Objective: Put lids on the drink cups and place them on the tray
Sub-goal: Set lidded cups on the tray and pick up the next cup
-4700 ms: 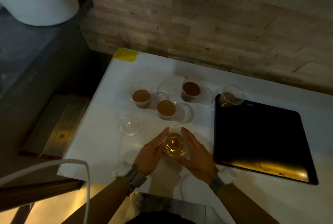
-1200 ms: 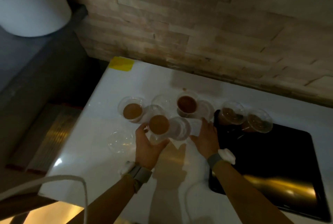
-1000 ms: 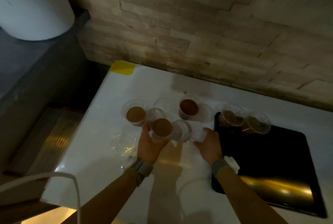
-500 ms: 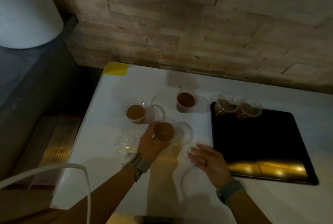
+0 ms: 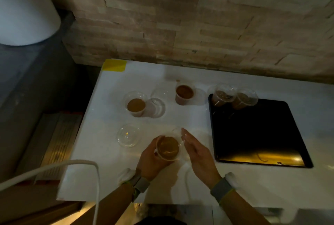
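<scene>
My left hand (image 5: 151,159) grips an uncovered clear cup of brown drink (image 5: 168,149) near the table's front edge. Just right of it is my right hand (image 5: 197,154), fingers straight, with a faint clear lid (image 5: 179,132) at its fingertips beside the cup's rim. Two more uncovered cups stand farther back, one at the left (image 5: 136,105) and one in the middle (image 5: 184,94). On the far left corner of the black tray (image 5: 256,139) stand two lidded cups (image 5: 223,96) (image 5: 244,99).
A loose dome lid (image 5: 128,138) lies left of the held cup. More clear lids (image 5: 156,107) (image 5: 160,93) lie between the back cups. A brick wall (image 5: 198,25) runs behind the white table (image 5: 112,116). A white cable (image 5: 75,163) crosses the front left corner.
My left hand has drawn the cup back toward the table's front edge. My right hand has come up off the table with a lid and moved next to the cup.
</scene>
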The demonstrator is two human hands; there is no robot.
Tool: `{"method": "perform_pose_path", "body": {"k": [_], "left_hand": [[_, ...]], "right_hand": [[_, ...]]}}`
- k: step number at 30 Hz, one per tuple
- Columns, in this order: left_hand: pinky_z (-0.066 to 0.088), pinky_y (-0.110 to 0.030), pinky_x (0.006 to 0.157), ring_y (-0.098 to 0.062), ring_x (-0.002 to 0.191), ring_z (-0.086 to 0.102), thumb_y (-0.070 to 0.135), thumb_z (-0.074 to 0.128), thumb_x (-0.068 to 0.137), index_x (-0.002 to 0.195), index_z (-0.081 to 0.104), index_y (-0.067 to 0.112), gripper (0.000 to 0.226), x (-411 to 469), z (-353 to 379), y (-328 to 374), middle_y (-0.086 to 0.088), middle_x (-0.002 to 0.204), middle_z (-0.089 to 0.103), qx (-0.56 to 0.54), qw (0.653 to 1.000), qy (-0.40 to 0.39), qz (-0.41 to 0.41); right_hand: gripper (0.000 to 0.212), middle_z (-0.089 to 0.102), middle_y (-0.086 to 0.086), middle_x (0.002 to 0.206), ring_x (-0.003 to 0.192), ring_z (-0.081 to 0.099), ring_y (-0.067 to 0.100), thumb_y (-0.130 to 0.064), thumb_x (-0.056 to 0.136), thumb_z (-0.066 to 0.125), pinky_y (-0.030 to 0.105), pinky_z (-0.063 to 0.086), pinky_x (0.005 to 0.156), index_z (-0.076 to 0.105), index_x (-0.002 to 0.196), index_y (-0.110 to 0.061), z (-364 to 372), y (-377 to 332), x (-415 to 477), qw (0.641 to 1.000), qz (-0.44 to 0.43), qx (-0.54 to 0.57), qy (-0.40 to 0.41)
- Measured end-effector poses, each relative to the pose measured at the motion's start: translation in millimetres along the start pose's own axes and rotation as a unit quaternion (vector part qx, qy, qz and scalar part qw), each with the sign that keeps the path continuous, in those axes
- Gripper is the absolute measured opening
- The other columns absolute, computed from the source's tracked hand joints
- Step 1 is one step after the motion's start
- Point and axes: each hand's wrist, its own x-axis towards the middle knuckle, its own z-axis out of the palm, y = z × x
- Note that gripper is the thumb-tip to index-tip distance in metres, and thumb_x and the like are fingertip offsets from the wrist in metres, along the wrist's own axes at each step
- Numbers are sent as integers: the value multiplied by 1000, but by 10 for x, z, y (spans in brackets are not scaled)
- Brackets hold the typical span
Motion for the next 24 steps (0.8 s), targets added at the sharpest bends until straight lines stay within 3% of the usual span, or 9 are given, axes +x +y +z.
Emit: {"method": "perform_pose_path", "body": {"k": [2,4,8,10,12,15,18,20,24], "left_hand": [[39,-17,96,-7,118,52,51,81,62,134,46,28,83,-33,11,-13,10,130,55,-12,1000,8,3],[43,-22,96,-8,117,52,45,83,64,133,45,30,80,-36,19,-26,9,130,55,-10,1000,7,8],[43,-34,103,-17,120,54,37,83,68,136,45,22,79,-20,13,-87,-3,135,57,-8,1000,3,-11],[42,-30,101,-15,119,55,32,82,71,134,46,25,73,-8,25,-95,-4,133,58,-6,1000,4,-15],[41,-29,101,-16,119,54,29,79,75,131,45,30,66,-13,26,-101,-5,133,58,-1,1000,4,-3],[44,-29,101,-15,118,57,25,75,79,128,43,38,60,-11,14,-130,-2,130,60,-4,1000,2,9],[35,-7,95,-11,116,56,24,74,81,132,44,30,60,15,20,-157,-1,129,60,35,999,-11,-7],[30,2,89,-7,113,54,32,74,78,130,42,36,61,20,9,-152,5,126,59,36,999,-11,-5],[45,-18,91,-8,108,59,47,72,65,118,44,53,60,16,-36,-149,11,117,63,3,1000,-9,0]], "right_hand": [[45,36,-15,153,141,30,-7,-35,103,42,16,23,117,32,146,-44,51,126,-54,983,-77,-163,-35],[47,19,-19,159,148,13,-3,-48,104,28,15,10,119,14,148,-54,61,300,-63,932,-160,-322,-54],[55,14,0,163,150,2,21,-39,106,21,46,14,123,-1,156,-31,174,595,-10,807,-281,-518,-42],[55,13,5,161,149,0,24,-38,106,14,45,3,124,-3,156,-22,219,603,19,772,-286,-567,-33],[57,16,7,161,150,0,27,-40,106,16,41,-6,123,0,157,-19,221,561,14,763,-276,-583,-44],[58,19,6,164,152,7,29,-47,105,19,42,-1,122,14,157,-21,259,476,-22,774,-242,-577,-94],[59,36,9,157,146,29,31,-45,104,12,45,11,120,36,151,-17,277,355,-31,767,-241,-587,-93],[52,47,7,151,140,42,28,-40,105,22,47,27,118,46,145,-19,247,315,14,746,-274,-602,-76],[54,48,-2,147,136,44,19,-41,93,52,43,43,108,44,144,-26,148,258,172,753,-286,-583,-109]]}}
